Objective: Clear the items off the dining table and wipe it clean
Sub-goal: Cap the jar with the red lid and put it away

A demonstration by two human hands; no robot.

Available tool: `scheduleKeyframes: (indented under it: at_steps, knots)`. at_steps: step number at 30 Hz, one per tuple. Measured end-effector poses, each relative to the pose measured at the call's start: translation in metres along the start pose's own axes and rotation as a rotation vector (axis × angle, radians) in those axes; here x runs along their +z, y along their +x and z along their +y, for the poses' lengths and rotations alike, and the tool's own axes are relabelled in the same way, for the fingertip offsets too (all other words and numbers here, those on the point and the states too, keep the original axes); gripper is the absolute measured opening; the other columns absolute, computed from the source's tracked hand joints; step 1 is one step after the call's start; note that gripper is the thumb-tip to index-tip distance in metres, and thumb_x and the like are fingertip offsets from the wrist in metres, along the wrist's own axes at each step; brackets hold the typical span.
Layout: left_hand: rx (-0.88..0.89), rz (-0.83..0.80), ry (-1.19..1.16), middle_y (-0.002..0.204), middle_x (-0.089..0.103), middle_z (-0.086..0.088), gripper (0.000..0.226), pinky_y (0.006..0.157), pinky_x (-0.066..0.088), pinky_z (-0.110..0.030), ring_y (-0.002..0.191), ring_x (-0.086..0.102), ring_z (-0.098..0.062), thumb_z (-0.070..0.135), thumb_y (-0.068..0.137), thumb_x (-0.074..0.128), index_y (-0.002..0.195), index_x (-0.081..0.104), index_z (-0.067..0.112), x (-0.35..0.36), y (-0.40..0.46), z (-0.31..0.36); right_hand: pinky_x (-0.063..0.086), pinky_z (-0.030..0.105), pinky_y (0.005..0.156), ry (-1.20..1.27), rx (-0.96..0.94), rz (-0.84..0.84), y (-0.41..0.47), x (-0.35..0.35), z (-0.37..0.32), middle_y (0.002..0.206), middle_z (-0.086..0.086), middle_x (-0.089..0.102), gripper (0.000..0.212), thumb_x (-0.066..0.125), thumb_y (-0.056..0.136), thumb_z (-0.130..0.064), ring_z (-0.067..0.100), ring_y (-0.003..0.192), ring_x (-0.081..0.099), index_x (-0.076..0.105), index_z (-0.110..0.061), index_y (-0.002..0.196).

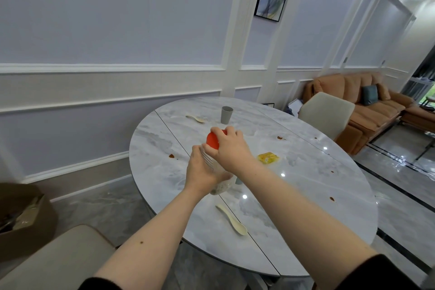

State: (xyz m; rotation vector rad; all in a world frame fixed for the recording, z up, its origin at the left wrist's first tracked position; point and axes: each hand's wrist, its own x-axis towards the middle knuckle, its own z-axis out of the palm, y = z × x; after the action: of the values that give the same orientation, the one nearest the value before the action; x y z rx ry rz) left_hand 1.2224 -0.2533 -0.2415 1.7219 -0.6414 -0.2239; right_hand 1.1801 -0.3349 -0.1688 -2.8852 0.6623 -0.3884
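Over the middle of the round marble dining table (306, 195) I hold a clear plastic jar (223, 185) tilted, its base toward me. My left hand (203, 169) wraps the jar's body. My right hand (229, 146) grips its red lid (212, 141). On the table lie a cream spoon (231, 219) near me, a second cream spoon (196, 119) at the far side, a grey cup (226, 114) standing upright, and a yellow wrapper (268, 157) to the right of my hands. Brown stains (171, 156) dot the tabletop.
A beige chair (326, 113) stands at the table's far right and another chair seat (54, 263) at my near left. A brown box (23, 216) holding items sits on the floor at left. An orange sofa (367, 106) is behind.
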Motion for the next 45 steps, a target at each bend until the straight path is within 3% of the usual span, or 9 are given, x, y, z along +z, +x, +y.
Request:
scheduleKeyframes:
  at_steps: [6, 11, 15, 24, 29, 33, 36, 40, 45]
  knots:
    - [-0.032, 0.006, -0.082, 0.103, 0.056, 0.005, 0.076, 0.069, 0.048, -0.021, 0.092, 0.059, -0.012, 0.028, 0.045, 0.090, 0.098, 0.037, 0.024, 0.004, 0.005, 0.003, 0.040, 0.043, 0.096, -0.041, 0.103, 0.038, 0.007, 0.003, -0.009, 0.132, 0.010, 0.041, 0.057, 0.046, 0.089, -0.056, 0.033, 0.117, 0.038, 0.037, -0.025, 0.136]
    - [-0.022, -0.048, 0.001, 0.107, 0.053, 0.004, 0.080, 0.069, 0.046, -0.021, 0.097, 0.056, -0.012, 0.029, 0.047, 0.090, 0.105, 0.036, 0.020, -0.013, 0.009, -0.002, 0.039, 0.033, 0.101, 0.265, -0.182, -0.184, 0.016, -0.015, 0.018, 0.135, -0.003, 0.041, 0.060, 0.063, 0.079, -0.056, 0.019, 0.123, 0.039, 0.045, -0.034, 0.133]
    - [0.042, -0.073, 0.034, 0.109, 0.054, 0.004, 0.082, 0.074, 0.051, -0.027, 0.098, 0.057, -0.012, 0.032, 0.045, 0.089, 0.107, 0.036, 0.021, -0.018, 0.012, 0.007, 0.038, 0.024, 0.088, 0.284, -0.245, -0.009, 0.015, -0.014, 0.022, 0.124, -0.005, 0.049, 0.050, 0.064, 0.081, -0.052, 0.013, 0.111, 0.043, 0.051, -0.033, 0.125]
    - [0.041, -0.049, 0.012, 0.109, 0.054, 0.004, 0.082, 0.067, 0.042, -0.016, 0.097, 0.054, -0.009, 0.028, 0.049, 0.090, 0.111, 0.038, 0.019, -0.024, 0.017, 0.011, 0.041, 0.033, 0.096, 0.227, -0.144, 0.110, 0.022, -0.006, 0.003, 0.126, -0.006, 0.053, 0.049, 0.062, 0.080, -0.053, 0.020, 0.114, 0.044, 0.053, -0.033, 0.124]
    - [0.036, -0.030, 0.032, 0.111, 0.055, 0.003, 0.085, 0.083, 0.051, -0.030, 0.102, 0.056, -0.014, 0.031, 0.044, 0.091, 0.110, 0.037, 0.021, -0.037, 0.025, 0.010, 0.039, 0.028, 0.100, 0.487, -0.107, -0.014, 0.027, -0.022, -0.005, 0.131, -0.003, 0.050, 0.060, 0.064, 0.080, -0.053, 0.012, 0.119, 0.046, 0.049, -0.029, 0.133]
    - [0.017, 0.074, 0.003, 0.108, 0.057, 0.001, 0.086, 0.085, 0.052, -0.033, 0.099, 0.058, -0.015, 0.034, 0.043, 0.092, 0.109, 0.040, 0.015, -0.068, 0.037, 0.018, 0.033, 0.023, 0.100, 0.886, -0.013, -0.029, 0.024, -0.022, -0.013, 0.140, -0.003, 0.043, 0.058, 0.050, 0.092, -0.047, 0.010, 0.126, 0.043, 0.035, -0.026, 0.144]
    - [0.025, 0.183, -0.021, 0.108, 0.057, 0.002, 0.082, 0.087, 0.050, -0.032, 0.101, 0.058, -0.015, 0.030, 0.046, 0.092, 0.109, 0.041, 0.014, -0.098, 0.041, 0.030, 0.029, 0.030, 0.110, 1.035, 0.031, -0.066, 0.024, -0.013, -0.027, 0.143, -0.007, 0.037, 0.058, 0.040, 0.095, -0.051, 0.005, 0.129, 0.036, 0.026, -0.028, 0.147]
    - [0.058, 0.313, -0.001, 0.105, 0.054, 0.004, 0.076, 0.083, 0.046, -0.028, 0.098, 0.055, -0.012, 0.023, 0.051, 0.091, 0.109, 0.042, 0.016, -0.142, 0.032, 0.058, 0.034, 0.041, 0.112, 1.106, -0.046, -0.157, 0.033, -0.012, -0.068, 0.138, -0.008, 0.049, 0.051, 0.035, 0.094, -0.055, 0.013, 0.129, 0.045, 0.047, -0.025, 0.134]
    - [0.060, 0.525, 0.067, 0.105, 0.055, 0.003, 0.080, 0.082, 0.045, -0.027, 0.098, 0.055, -0.015, 0.027, 0.049, 0.091, 0.111, 0.043, 0.011, -0.206, -0.001, 0.082, 0.037, 0.044, 0.110, 1.200, -0.191, -0.250, 0.034, -0.018, -0.135, 0.137, -0.004, 0.053, 0.062, 0.039, 0.085, -0.064, 0.013, 0.125, 0.050, 0.050, -0.027, 0.133]
